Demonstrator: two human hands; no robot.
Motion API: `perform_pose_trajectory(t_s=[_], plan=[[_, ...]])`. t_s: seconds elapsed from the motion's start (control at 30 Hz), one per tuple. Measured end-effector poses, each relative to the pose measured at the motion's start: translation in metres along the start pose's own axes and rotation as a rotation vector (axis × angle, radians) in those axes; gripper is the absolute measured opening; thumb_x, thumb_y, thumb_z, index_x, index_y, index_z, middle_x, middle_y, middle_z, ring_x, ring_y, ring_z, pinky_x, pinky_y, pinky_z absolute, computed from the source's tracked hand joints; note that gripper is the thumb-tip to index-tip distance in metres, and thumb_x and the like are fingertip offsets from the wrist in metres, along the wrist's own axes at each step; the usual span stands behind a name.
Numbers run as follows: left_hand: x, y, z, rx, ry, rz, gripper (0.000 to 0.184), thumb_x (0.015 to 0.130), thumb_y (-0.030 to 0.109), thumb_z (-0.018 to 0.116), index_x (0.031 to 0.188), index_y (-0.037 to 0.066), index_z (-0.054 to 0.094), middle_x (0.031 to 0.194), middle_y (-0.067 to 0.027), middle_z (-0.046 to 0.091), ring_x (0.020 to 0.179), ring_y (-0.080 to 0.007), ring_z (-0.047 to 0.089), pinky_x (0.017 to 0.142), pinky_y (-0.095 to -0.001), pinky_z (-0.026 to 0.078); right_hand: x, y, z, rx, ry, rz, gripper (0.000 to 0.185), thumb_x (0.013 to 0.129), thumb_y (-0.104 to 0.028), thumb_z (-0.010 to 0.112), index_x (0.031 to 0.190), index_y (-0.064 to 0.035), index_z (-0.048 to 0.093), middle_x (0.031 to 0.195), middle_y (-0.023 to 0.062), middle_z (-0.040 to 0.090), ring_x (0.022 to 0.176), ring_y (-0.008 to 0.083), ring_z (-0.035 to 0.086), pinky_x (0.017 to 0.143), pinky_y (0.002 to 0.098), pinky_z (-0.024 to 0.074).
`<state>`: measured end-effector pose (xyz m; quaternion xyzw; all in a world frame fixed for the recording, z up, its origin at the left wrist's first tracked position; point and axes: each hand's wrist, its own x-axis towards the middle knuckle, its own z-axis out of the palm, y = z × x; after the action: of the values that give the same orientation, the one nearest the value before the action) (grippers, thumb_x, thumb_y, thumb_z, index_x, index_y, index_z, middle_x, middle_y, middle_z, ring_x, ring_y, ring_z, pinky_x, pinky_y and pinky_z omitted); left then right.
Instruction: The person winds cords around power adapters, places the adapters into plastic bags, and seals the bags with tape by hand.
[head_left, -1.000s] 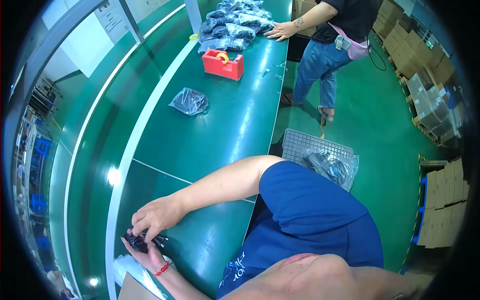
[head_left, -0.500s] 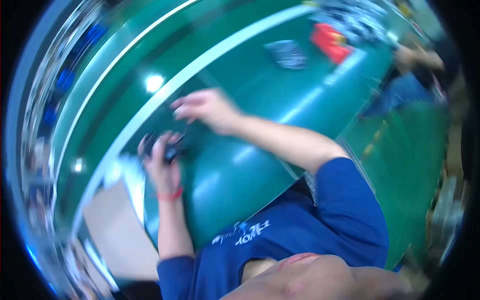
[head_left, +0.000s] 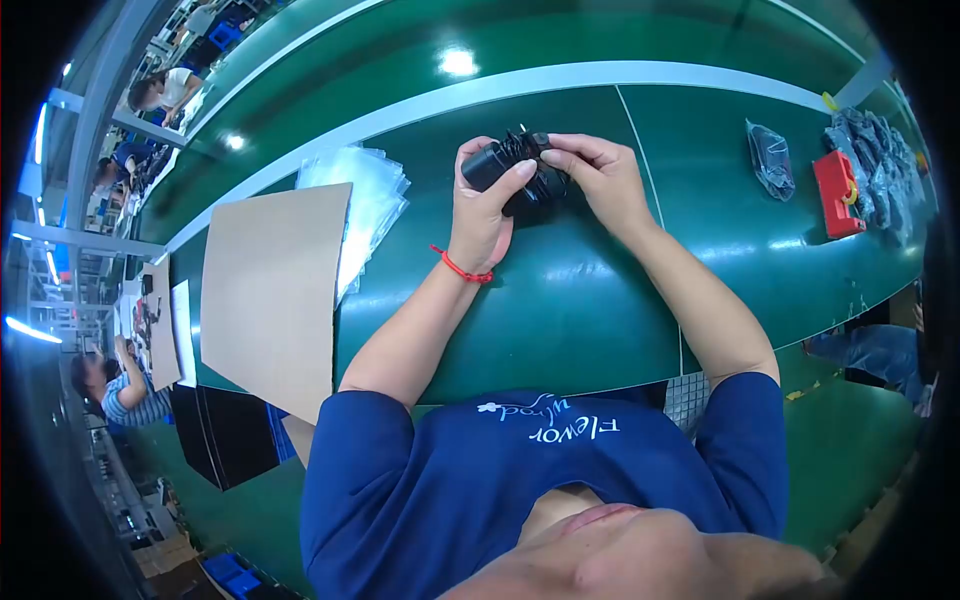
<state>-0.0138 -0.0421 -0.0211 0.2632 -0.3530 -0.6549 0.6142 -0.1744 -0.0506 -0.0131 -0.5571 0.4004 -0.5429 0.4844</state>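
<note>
A black adapter with a coiled cable is held up over the green table. My left hand, with a red string at its wrist, is wrapped round the adapter body and the coil. On the other side, my right hand pinches a small black end piece of the same item between thumb and fingers. Clear plastic bags lie fanned out to the left of my hands, partly under a brown cardboard sheet.
To the right lie a single bagged item, a red tape dispenser and a pile of bagged items. A person's jeans show at the right edge. Other people sit at the far left. A pale rail edges the table.
The view has swung left, bringing the cardboard and bags fully in. My right hand, apart from the adapter half a second ago, is back at it and now grips its end piece.
</note>
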Motion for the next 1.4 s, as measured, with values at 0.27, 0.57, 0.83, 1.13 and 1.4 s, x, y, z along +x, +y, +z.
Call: perform_pose_trajectory(t_s=[0.27, 0.57, 0.83, 1.13, 1.4], plan=[[-0.001, -0.006, 0.01, 0.028, 0.174, 0.108, 0.049, 0.077, -0.001, 0.073, 0.113, 0.009, 0.042, 0.101, -0.0054, 0.056, 0.091, -0.0156, 0.059, 0.082, -0.0283, 0.051, -0.021, -0.008, 0.028, -0.903, 0.028, -0.682, 0.068, 0.076, -0.013, 0.072, 0.134, 0.0039, 0.04, 0.109, 0.0213, 0.057, 0.103, 0.0348, 0.055, 0.087, 0.0392, 0.0466], [-0.001, -0.028, 0.002, 0.217, 0.051, 0.146, 0.052, 0.087, 0.013, 0.067, 0.128, 0.008, 0.036, 0.114, -0.0095, 0.053, 0.103, -0.0177, 0.056, 0.087, -0.0311, 0.049, -0.012, 0.007, 0.014, -0.922, -0.027, -0.513, 0.076, 0.068, -0.024, 0.076, 0.129, 0.005, 0.042, 0.107, 0.0194, 0.055, 0.099, 0.0373, 0.054, 0.087, 0.0435, 0.0463], [-0.006, 0.042, -0.018, 0.992, -0.069, 0.23, 0.041, 0.085, 0.024, 0.07, 0.116, 0.003, 0.053, 0.102, -0.009, 0.059, 0.094, -0.0176, 0.059, 0.083, -0.0283, 0.049, -0.003, 0.005, -0.002, -0.844, -0.023, -0.472, 0.067, 0.073, -0.021, 0.073, 0.126, 0.0074, 0.044, 0.109, 0.0225, 0.056, 0.1, 0.0383, 0.055, 0.087, 0.0417, 0.0457], [-0.003, 0.102, -0.175, 1.922, 0.355, 0.127, 0.041, 0.088, 0.036, 0.062, 0.093, -0.004, 0.059, 0.082, -0.0202, 0.064, 0.075, -0.0347, 0.061, 0.071, -0.0402, 0.048, -0.003, 0.02, -0.02, -0.776, -0.15, -0.166, 0.074, 0.076, -0.031, 0.07, 0.131, 0.0088, 0.04, 0.11, 0.0267, 0.055, 0.107, 0.0402, 0.052, 0.093, 0.0426, 0.0422], [0.016, 0.16, -0.212, 1.251, 0.175, -0.417, 0.023, 0.089, 0.024, 0.059, 0.085, 0.003, 0.066, 0.066, -0.0006, 0.058, 0.054, -0.0079, 0.051, 0.048, -0.0235, 0.039, 0.007, 0.029, -0.018, -0.683, -0.194, -0.224, 0.065, 0.075, -0.032, 0.069, 0.123, 0.0076, 0.048, 0.109, 0.0259, 0.057, 0.105, 0.0392, 0.053, 0.091, 0.0438, 0.0433]])
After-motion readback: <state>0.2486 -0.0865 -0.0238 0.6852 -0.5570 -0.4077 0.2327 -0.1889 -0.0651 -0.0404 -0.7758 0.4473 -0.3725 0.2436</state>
